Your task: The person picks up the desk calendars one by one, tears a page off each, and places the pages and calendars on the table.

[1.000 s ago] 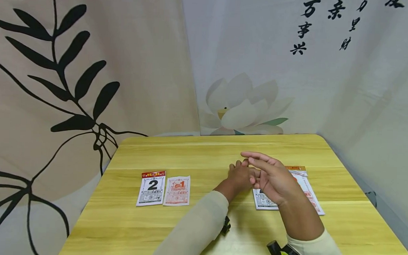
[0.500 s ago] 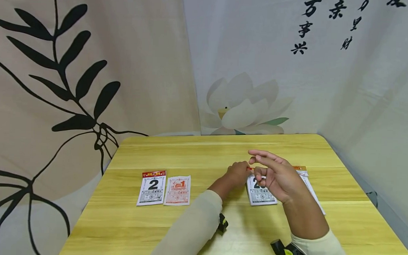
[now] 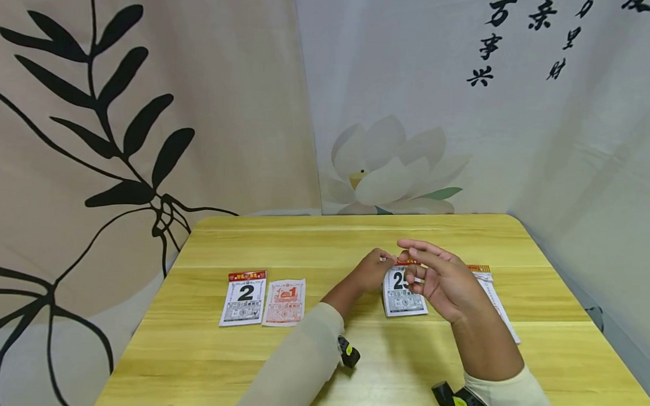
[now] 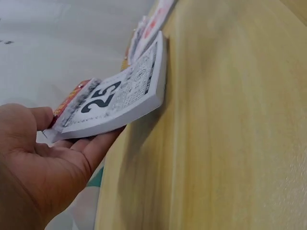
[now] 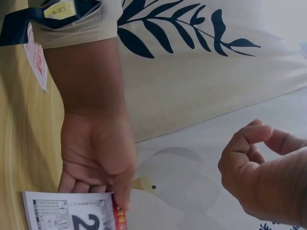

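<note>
My left hand (image 3: 373,270) pinches the red-topped end of a thick tear-off calendar pad (image 4: 115,105) printed with a black 25. Its thumb is on the top strip and its fingers lie underneath, as the left wrist view shows. The pad appears raised off the table, with a shadow below it. My right hand (image 3: 446,279) hovers just to the right, fingers loosely bent and holding nothing. It hides part of the pad in the head view. Behind that hand, another calendar pad (image 3: 497,304) with an orange top strip is mostly covered.
Toward the left of the wooden table (image 3: 319,358) lie a red-topped calendar pad (image 3: 243,299) showing 2 and, beside it, a calendar sheet (image 3: 284,303) with a red 1. A patterned curtain (image 3: 237,104) hangs behind the table's far edge.
The left hand has drawn the 25 pad leftward, away from the orange-topped pad it overlapped. My right hand has shifted slightly right and now stands apart from the left.
</note>
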`<state>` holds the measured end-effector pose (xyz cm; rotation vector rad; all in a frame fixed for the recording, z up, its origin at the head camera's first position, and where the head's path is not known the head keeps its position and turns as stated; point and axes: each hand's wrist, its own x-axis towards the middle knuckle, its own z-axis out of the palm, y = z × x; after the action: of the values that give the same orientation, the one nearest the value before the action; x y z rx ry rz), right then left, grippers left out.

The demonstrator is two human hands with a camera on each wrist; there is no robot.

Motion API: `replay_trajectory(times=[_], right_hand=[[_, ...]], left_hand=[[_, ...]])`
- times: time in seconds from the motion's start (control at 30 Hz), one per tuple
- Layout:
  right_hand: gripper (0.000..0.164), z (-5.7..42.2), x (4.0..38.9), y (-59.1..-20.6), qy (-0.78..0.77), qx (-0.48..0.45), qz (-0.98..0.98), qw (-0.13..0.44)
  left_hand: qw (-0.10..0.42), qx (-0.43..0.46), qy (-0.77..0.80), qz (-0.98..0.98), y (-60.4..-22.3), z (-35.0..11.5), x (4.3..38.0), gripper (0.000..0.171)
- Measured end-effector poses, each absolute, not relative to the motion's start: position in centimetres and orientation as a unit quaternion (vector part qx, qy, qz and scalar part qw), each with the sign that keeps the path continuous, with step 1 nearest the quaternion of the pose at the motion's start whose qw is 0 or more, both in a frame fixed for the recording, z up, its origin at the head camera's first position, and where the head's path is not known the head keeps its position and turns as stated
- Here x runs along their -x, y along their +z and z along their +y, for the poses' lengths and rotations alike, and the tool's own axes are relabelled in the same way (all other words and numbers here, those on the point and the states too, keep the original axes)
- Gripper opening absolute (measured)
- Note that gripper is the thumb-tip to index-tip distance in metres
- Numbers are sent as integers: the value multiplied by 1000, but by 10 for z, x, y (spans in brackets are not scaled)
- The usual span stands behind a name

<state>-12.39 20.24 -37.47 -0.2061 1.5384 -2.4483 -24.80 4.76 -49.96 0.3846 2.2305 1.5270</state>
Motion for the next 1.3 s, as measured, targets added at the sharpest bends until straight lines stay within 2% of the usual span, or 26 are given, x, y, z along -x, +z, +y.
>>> replay_trajectory(times=[0.17,0.33,0.47,0.9,1.3], right_hand=[[32,202,124,-375,-835,76,532,117],[31,201,124,-376,-821,56,559,99],[28,201,125,-377,-808,34,582,86],[25,197,132,-383,-767,-41,636,68],[26,191,144,-400,-762,-90,638,67]], left_hand=[[226,-105,614,749,-496,42,247,35],[218,-91,635,736,-491,36,246,34],[215,-89,628,743,-485,28,245,39],[206,-73,662,717,-465,3,242,50],[191,-63,682,703,-459,-12,244,50]])
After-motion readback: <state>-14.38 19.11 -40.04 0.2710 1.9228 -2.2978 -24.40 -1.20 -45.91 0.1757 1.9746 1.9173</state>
